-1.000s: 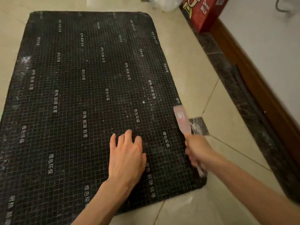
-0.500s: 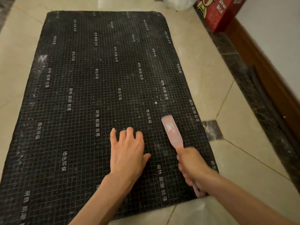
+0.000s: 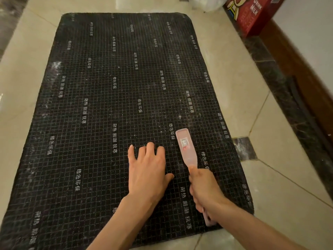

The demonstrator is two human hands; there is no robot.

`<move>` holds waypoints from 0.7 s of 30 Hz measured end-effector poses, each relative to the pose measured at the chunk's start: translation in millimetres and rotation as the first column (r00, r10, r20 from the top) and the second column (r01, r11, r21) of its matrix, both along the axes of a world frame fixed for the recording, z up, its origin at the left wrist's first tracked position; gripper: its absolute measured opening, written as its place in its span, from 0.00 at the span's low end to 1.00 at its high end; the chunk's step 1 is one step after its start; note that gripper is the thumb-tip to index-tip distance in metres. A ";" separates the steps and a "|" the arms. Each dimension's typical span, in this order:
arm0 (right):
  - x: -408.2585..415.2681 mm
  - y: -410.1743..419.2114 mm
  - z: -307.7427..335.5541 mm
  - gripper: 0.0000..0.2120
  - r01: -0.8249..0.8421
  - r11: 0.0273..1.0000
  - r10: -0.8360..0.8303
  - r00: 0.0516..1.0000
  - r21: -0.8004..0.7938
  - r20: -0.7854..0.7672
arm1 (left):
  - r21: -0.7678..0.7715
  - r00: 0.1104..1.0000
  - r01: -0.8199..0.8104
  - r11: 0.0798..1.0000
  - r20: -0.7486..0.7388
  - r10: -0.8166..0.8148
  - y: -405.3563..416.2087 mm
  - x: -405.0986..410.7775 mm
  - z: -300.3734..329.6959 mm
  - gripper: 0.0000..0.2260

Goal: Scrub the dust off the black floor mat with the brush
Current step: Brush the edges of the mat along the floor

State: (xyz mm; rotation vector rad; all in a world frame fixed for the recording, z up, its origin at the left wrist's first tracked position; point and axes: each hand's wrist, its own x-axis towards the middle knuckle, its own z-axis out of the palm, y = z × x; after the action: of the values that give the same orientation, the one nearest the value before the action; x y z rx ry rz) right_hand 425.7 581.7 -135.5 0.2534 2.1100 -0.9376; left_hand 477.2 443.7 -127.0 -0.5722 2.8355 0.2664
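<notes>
Black floor mat [image 3: 108, 114] lies flat on tiled floor [image 3: 270, 177], pale dust specks across it. Left hand [image 3: 147, 170] pressed flat on mat, fingers straight. Right hand [image 3: 205, 190] grasps pink brush [image 3: 186, 147], head down on mat.

Dusty black mat [image 3: 111, 123] flat; pink brush [image 3: 186, 147] atop.

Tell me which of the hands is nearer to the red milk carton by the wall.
Right. The right hand grips the brush near the mat's right edge, below the red milk carton; the left hand presses the black floor mat farther left.
</notes>
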 end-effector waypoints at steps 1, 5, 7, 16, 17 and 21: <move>-4.8 -6.1 -2.5 0.22 0.020 1.000 -0.020 1.000 0.001 -0.005 | 0.000 1.000 -0.002 1.000 -0.007 0.002 0.2 0.3 -0.5 0.29; -56.4 -43.3 -8.5 0.15 0.092 0.996 -0.092 0.995 0.003 -0.032 | -0.009 1.000 0.007 1.000 -0.008 -0.007 0.8 2.3 0.4 0.29; -82.6 -57.3 -3.3 0.13 0.159 0.987 -0.160 0.987 -0.030 -0.011 | -0.008 1.000 0.009 1.000 0.002 -0.009 0.5 2.6 0.4 0.28; 23.5 56.6 5.7 0.24 0.156 0.987 -0.157 0.988 0.029 0.007 | 0.008 1.000 0.003 1.000 0.001 -0.003 2.7 2.9 2.6 0.29; 30.5 68.1 6.9 0.24 0.176 0.983 -0.176 0.984 0.052 0.012 | 0.010 1.000 -0.002 1.000 -0.001 0.002 5.7 2.5 2.9 0.29; 0.4 69.9 6.5 0.22 0.239 0.971 -0.239 0.971 0.000 -0.006 | 0.055 0.996 0.089 0.995 -0.025 -0.087 37.4 -3.8 5.9 0.32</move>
State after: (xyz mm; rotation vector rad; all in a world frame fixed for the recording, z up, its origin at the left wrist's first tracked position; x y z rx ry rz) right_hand 426.1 651.6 -128.9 0.5149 2.1168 -1.0774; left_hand 473.4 481.1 -121.1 -0.4343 2.8558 0.3371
